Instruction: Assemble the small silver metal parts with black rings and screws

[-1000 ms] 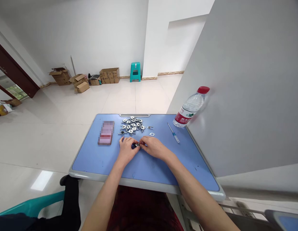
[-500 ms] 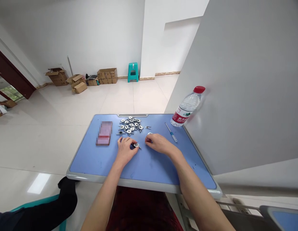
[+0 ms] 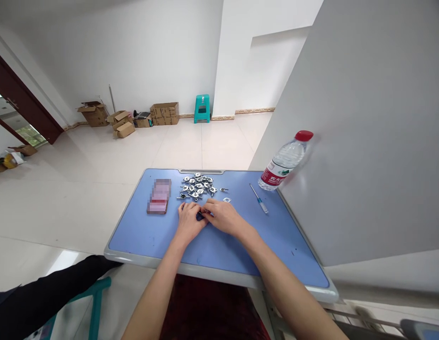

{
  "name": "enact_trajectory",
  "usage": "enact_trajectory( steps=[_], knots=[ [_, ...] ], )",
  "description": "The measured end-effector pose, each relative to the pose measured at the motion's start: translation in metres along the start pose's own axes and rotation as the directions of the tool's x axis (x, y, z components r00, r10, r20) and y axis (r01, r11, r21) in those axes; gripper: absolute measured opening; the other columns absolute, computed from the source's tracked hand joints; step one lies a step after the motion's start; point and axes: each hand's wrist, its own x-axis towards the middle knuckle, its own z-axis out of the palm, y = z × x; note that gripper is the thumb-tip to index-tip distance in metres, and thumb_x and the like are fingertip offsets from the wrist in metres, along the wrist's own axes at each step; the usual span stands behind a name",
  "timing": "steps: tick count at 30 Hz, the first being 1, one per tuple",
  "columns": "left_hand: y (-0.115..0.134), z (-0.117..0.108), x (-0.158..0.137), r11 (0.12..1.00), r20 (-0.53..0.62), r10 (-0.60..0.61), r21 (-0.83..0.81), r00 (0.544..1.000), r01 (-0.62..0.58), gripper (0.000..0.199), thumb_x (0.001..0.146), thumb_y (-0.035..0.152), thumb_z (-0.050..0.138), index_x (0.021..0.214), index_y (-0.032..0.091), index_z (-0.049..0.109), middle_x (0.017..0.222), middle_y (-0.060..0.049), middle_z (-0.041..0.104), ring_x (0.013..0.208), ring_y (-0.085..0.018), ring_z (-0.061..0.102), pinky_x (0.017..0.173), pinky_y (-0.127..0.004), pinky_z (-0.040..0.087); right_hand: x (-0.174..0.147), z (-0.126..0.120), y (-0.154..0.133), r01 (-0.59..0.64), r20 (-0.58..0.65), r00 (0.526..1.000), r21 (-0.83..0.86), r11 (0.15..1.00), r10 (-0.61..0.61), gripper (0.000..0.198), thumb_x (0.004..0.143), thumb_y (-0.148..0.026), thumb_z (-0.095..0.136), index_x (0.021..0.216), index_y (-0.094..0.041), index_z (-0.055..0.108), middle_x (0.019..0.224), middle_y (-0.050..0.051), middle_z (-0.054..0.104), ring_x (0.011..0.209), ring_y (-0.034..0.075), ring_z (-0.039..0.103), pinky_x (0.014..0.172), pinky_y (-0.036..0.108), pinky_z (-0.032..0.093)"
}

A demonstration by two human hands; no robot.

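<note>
Head view, fingers (image 3: pixel 190 208) near metal parts (image 3: pixel 199 186), screwdriver (image 3: pixel 262 205), bottle (image 3: pixel 277 174)

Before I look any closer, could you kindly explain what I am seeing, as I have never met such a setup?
There is no machine: a person works with two bare hands, filmed by a camera worn on their head, looking forward and down. On the blue tabletop with a grey rim lie a pile of small silvery metal parts, a flat silvery plate, a phone-like rectangle with a blurred pinkish face, and a thin screwdriver with a blue-and-clear handle. A clear plastic bottle with a red cap is at the right. The left hand holds a small, mostly hidden part; the right hand's fingers meet there.
</note>
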Motion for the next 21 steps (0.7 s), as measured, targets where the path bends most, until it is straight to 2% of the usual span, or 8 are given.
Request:
enact_trajectory(
  steps=[4,9,11,14,17,21],
  knots=[
    [-0.001,0.001,0.001,1.0,0.005,-0.007,-0.004,1.0,0.007,0.006,0.076,0.02,0.065,0.079,0.024,0.06,0.096,0.001,0.065,0.101,-0.02,0.058,0.109,-0.043,0.026,0.006,-0.003,-0.007,-0.028,0.093,0.995,-0.116,0.993,0.039,0.022,0.091,-0.017,0.048,0.088,-0.019,0.07,0.089,0.008,0.066,0.067,0.016,0.058,0.056,0.026,0.032],
    [0.001,-0.002,0.003,0.999,0.031,-0.04,-0.011,0.999,0.041,0.008,0.076,0.018,0.064,0.075,0.024,0.058,0.095,0.001,0.066,0.1,-0.02,0.058,0.109,-0.044,0.026,0.012,-0.006,-0.013,-0.036,0.153,0.987,-0.137,0.99,0.057,0.022,0.088,-0.012,0.048,0.086,-0.017,0.069,0.086,0.009,0.066,0.067,0.018,0.059,0.057,0.027,0.033],
    [0.002,-0.003,0.003,0.998,0.033,-0.052,-0.021,0.998,0.053,0.009,0.076,0.018,0.065,0.075,0.023,0.058,0.094,0.001,0.066,0.099,-0.02,0.058,0.108,-0.043,0.026,0.012,-0.006,-0.012,-0.034,0.138,0.989,-0.092,0.995,0.046,0.02,0.086,-0.011,0.05,0.083,-0.016,0.068,0.084,0.009,0.066,0.068,0.018,0.059,0.058,0.027,0.035],
    [0.003,-0.005,0.002,0.998,0.031,-0.05,-0.04,0.998,0.051,0.007,0.078,0.022,0.066,0.078,0.023,0.059,0.093,0.002,0.067,0.101,-0.019,0.058,0.109,-0.043,0.025,0.01,-0.01,-0.002,-0.051,0.041,0.998,0.063,0.997,0.049,0.014,0.085,-0.013,0.054,0.081,-0.017,0.067,0.082,0.006,0.066,0.072,0.016,0.059,0.063,0.025,0.039],
    [0.004,-0.005,0.001,0.997,0.031,-0.046,-0.064,0.998,0.048,0.007,0.079,0.025,0.068,0.079,0.024,0.061,0.093,0.003,0.067,0.102,-0.019,0.058,0.11,-0.043,0.024,0.003,-0.021,0.015,-0.104,-0.031,0.993,0.195,0.975,0.112,0.013,0.083,-0.014,0.055,0.083,-0.017,0.067,0.081,0.004,0.067,0.073,0.014,0.059,0.067,0.024,0.041],
    [0.005,-0.006,0.0,0.996,0.019,-0.049,-0.074,0.999,0.051,0.007,0.078,0.024,0.069,0.081,0.024,0.063,0.093,0.003,0.067,0.102,-0.019,0.058,0.111,-0.043,0.023,-0.008,-0.033,0.034,-0.244,0.119,0.966,0.149,0.958,0.228,0.015,0.08,-0.012,0.054,0.077,-0.015,0.068,0.076,0.004,0.068,0.068,0.014,0.058,0.063,0.023,0.039]
  ],
)
